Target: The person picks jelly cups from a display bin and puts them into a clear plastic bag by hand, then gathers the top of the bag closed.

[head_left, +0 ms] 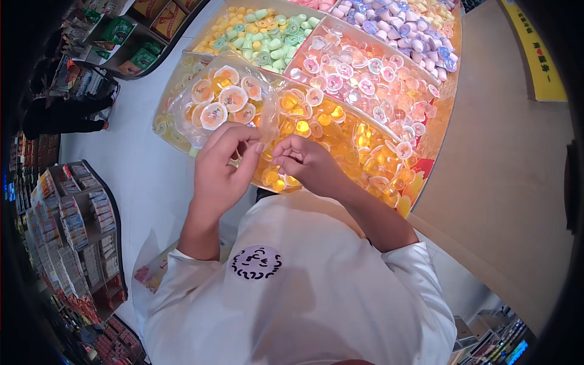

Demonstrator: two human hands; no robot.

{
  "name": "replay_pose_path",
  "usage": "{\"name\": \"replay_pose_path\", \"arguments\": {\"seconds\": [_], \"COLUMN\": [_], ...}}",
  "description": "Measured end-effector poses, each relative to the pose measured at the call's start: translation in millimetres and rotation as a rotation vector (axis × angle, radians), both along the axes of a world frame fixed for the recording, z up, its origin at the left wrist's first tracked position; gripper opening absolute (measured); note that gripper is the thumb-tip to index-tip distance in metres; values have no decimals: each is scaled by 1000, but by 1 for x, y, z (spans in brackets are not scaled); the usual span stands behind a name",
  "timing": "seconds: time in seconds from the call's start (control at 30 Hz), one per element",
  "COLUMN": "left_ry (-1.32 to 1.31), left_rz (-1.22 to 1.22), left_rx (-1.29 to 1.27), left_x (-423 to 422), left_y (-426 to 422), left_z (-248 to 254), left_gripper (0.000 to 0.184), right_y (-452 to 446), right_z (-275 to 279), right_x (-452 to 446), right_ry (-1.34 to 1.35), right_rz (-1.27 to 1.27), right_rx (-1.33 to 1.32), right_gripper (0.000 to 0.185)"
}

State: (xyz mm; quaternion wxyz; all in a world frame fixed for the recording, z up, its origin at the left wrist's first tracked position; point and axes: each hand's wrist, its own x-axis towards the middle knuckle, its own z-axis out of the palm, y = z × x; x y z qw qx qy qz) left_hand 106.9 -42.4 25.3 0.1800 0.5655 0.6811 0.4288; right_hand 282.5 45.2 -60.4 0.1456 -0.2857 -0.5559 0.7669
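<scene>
A clear plastic bag (196, 115) with several orange jelly cups (233, 98) in it rests on the near left part of the display bin. At its near edge, my left hand (226, 161) is closed, thumb and fingers pinching the film. My right hand (309, 165) is just to the right, its fingers curled and their tips pinched together by the same edge of the bag. The thin film between the two hands is hard to see. Loose orange jelly cups (340, 140) lie under and beyond my right hand.
Dividers split the bin: pink cups (359, 73), purple cups (407, 27), green cups (274, 52) and yellow cups (228, 33). A cardboard-coloured surface (486, 176) with a yellow sign (535, 55) stands right. Shelves (91, 225) and a person in dark clothes (67, 115) are left.
</scene>
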Motion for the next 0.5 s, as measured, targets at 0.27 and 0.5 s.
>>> {"name": "replay_pose_path", "arguments": {"seconds": [0.27,0.5], "left_ry": [-107,-148], "left_rz": [-508,-670], "left_rx": [-423,-494], "left_x": [73,117], "left_y": [48,88], "left_z": [-126,-165], "left_gripper": [12,19], "right_y": [-2,-1], "right_z": [-67,-50], "right_x": [106,159], "right_ry": [-409,-669], "right_rz": [-214,-580], "right_rx": [219,381], "right_gripper": [19,25]}}
